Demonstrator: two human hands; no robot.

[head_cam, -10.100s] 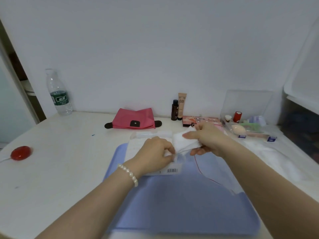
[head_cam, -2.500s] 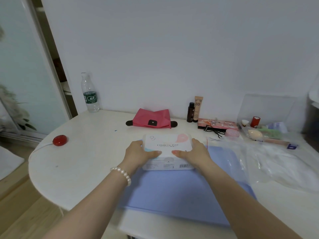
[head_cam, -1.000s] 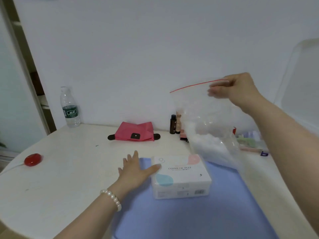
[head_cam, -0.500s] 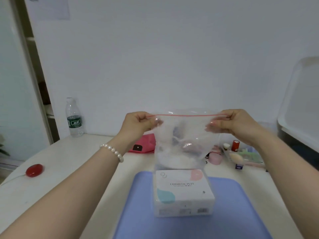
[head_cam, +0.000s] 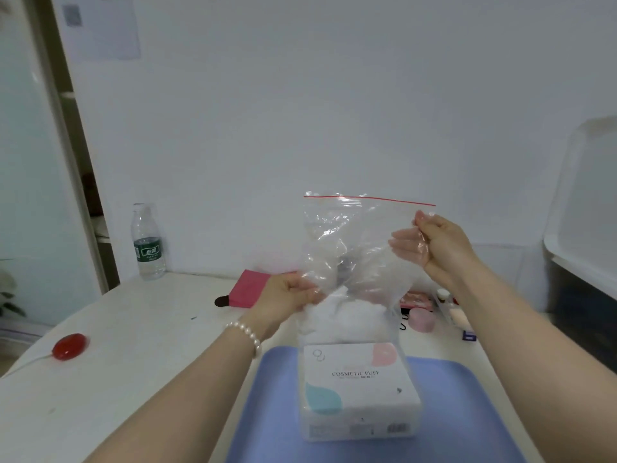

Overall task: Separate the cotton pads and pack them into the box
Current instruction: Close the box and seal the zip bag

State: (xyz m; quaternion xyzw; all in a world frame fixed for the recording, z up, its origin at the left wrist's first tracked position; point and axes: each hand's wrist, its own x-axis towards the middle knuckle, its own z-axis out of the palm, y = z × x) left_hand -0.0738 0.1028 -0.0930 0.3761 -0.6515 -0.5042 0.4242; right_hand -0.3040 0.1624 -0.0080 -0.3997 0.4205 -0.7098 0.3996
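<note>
A clear zip bag (head_cam: 347, 235) with a red strip along its top hangs upright above the table, with white cotton pads (head_cam: 347, 315) bunched in its lower part. My left hand (head_cam: 287, 295) grips the bag at its middle, just above the cotton. My right hand (head_cam: 437, 238) holds the bag's upper right side, its fingers behind the plastic. Below the bag, a white box (head_cam: 359, 392) printed "COSMETIC PUFF" sits closed on a blue mat (head_cam: 467, 412).
A water bottle (head_cam: 148, 242) stands at the back left by the wall. A pink pouch (head_cam: 248, 289) lies behind my left hand, a red round object (head_cam: 69, 345) at the table's left edge. Small cosmetics (head_cam: 420, 320) crowd the back right. A white bin (head_cam: 587, 208) stands right.
My left hand has dropped from the bag's top left corner to its middle above the cotton. My right hand has shifted slightly down the right side. The bag's top now stands free.
</note>
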